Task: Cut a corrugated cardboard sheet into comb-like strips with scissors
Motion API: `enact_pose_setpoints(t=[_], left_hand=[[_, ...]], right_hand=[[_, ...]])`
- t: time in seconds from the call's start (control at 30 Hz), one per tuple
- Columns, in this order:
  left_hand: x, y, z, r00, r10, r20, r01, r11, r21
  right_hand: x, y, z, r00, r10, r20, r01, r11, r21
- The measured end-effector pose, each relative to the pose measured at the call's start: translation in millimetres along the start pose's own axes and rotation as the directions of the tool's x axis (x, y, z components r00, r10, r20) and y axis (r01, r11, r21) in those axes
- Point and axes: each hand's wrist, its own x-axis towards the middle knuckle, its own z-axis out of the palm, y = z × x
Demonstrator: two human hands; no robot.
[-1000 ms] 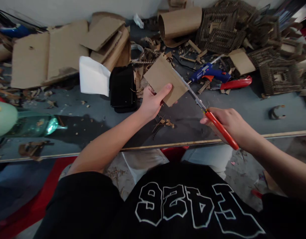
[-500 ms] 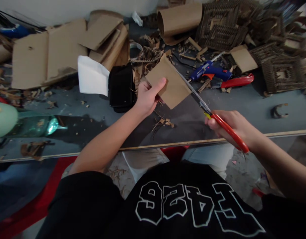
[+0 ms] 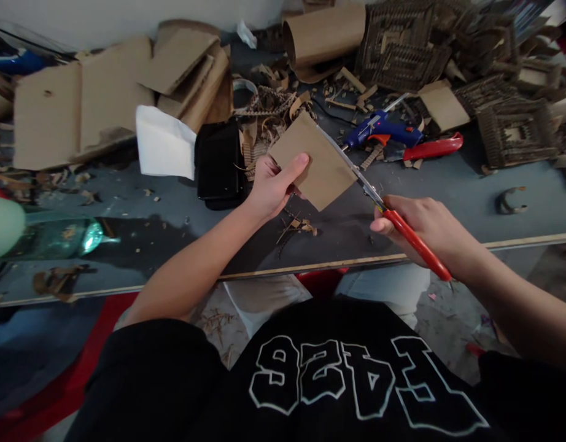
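Observation:
A tan, four-sided piece of cardboard [image 3: 326, 169] is pinched in my left hand [image 3: 276, 184], thumb on top and fingers hidden beneath. My right hand [image 3: 423, 224] grips the red-handled scissors [image 3: 414, 239]. Their metal blades lie along the cardboard's right edge; how far they are apart I cannot tell. Small cardboard scraps [image 3: 299, 226] lie on the table just below the piece. Past the blades rests a blue glue gun [image 3: 384, 127], and beside it a red-handled tool [image 3: 434, 148].
On the left are large cardboard sheets [image 3: 48, 120], a white napkin [image 3: 166, 144], a black case [image 3: 218, 162] and a clear green bottle [image 3: 57, 235]. A cardboard roll [image 3: 326, 37] and woven-looking corrugated pieces [image 3: 515, 135] line the back. The table's front edge [image 3: 310, 266] runs below my hands.
The whole view has shifted slightly. The scissors have turned a little against the cardboard's edge, and my right thumb stands out farther from the handle. Both hands keep their holds.

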Motion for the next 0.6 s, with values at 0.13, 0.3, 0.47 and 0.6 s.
enact_pose_setpoints(t=[0.13, 0.3, 0.47, 0.6], left_hand=[[0.6, -1.4, -0.7, 1.000, -0.013, -0.016, 0.013, 1.000, 0.002], [0.6, -2.7, -0.8, 1.000, -0.014, 0.017, 0.014, 1.000, -0.003], [0.9, -6.6, -0.7, 1.000, -0.005, 0.005, 0.005, 1.000, 0.007], [0.2, -8.2, 0.3, 1.000, -0.012, -0.007, 0.012, 1.000, 0.025]], right_hand=[[4.3, -7.8, -4.6, 1.000, 0.026, -0.018, -0.026, 0.998, -0.049], [4.6, -8.0, -9.1, 1.000, 0.017, -0.011, -0.018, 0.999, -0.045], [3.6, -7.7, -8.9, 1.000, 0.001, 0.012, -0.001, 1.000, -0.013], [4.3, -2.8, -5.9, 0.998, 0.032, 0.053, -0.033, 0.999, 0.012]])
